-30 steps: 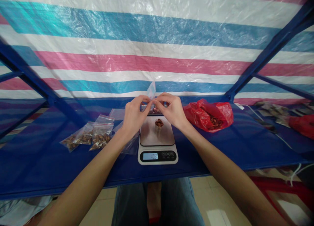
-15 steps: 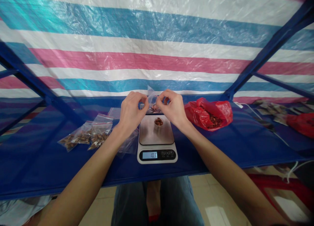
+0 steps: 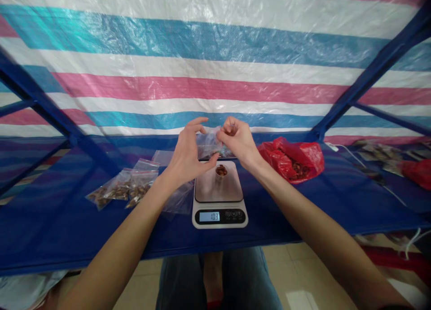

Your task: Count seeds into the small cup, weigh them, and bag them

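Observation:
Behind the scale, my right hand (image 3: 239, 141) pinches the edge of a clear plastic bag (image 3: 209, 140). My left hand (image 3: 190, 154) is open at the bag's left side, thumb and fingers spread wide; its thumb tip reaches over the scale's far edge. Whether the left fingers touch the bag I cannot tell. Below both hands, a digital kitchen scale (image 3: 220, 216) reads 10.3. On its metal plate stands a small cup (image 3: 221, 177) with brown dried pieces (image 3: 221, 169) inside.
To the left lie several filled zip bags (image 3: 123, 186), and flat clear bags (image 3: 180, 200) lie partly under my left forearm. A red plastic bag (image 3: 278, 159) of brown pieces sits open at the right. Blue frame bars (image 3: 357, 83) slant up at both sides before a striped sheet (image 3: 208, 67).
My left hand has gone from a pinch to spread fingers, its thumb now lower. My right hand keeps its pinch on the bag. The view has shifted slightly.

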The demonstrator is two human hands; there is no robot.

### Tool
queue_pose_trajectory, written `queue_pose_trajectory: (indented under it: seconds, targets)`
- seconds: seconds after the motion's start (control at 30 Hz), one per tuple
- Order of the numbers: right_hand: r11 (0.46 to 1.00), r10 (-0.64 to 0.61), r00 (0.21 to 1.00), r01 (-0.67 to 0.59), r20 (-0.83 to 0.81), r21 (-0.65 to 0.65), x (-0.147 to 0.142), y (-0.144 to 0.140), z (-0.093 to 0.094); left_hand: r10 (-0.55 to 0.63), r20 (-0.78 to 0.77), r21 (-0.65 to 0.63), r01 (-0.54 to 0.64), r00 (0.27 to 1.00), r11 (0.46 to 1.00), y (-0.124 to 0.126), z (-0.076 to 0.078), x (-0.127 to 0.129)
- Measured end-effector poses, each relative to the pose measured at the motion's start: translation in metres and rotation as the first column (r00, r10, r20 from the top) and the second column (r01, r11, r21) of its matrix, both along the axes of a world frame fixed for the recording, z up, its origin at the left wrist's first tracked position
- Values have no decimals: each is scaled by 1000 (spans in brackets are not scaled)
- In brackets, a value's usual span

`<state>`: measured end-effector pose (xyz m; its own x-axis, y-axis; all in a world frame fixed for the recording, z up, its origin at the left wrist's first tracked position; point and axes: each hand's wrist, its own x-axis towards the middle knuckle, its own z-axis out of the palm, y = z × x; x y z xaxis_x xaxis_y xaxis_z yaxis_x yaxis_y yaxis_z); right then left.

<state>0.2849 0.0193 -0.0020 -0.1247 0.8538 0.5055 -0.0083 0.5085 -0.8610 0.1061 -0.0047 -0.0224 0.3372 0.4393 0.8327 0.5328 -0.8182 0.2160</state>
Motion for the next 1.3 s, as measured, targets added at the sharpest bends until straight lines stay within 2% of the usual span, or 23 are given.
queue_pose_trajectory:
  seconds: [0.1,0.17,0.23,0.33,0.47,0.7,0.9,1.03,1.17,1.3]
  targets:
    - [996,90,996,-90,15,-26,-5,-2,3,71,-144,-14,-74,987,997,2,-4,-1]
    - [994,108,993,-108,47,-3,-8,-4,4,98,-193,-22,-104,976,994,4,-6,-2]
    - [994,94,993,-98,69,50,-9,-6,6,98,-200,-45,-109,975,993,6,-6,-5]
    - [978,43,984,-77,171,196,-6,-9,12,95,-155,-95,-110,983,989,8,-5,-10]
    - [901,-12,919,-161,393,402,6,-15,22,58,-98,-171,-74,993,982,9,-4,-12]
    - [781,-143,764,-303,629,545,19,-15,30,24,-121,-207,-49,992,977,5,-1,-9]
    - [714,-202,578,-465,790,523,21,-19,45,40,-128,-250,-72,991,966,6,2,-10]
    - [722,-156,528,-516,835,461,21,-20,51,33,-109,-225,-57,993,973,8,2,-11]
    - [752,-90,484,-539,870,378,19,-23,47,81,-205,-183,-119,976,976,8,2,-12]
    - [774,-150,391,-525,908,354,19,-29,32,104,-328,-141,-157,939,978,6,2,-12]
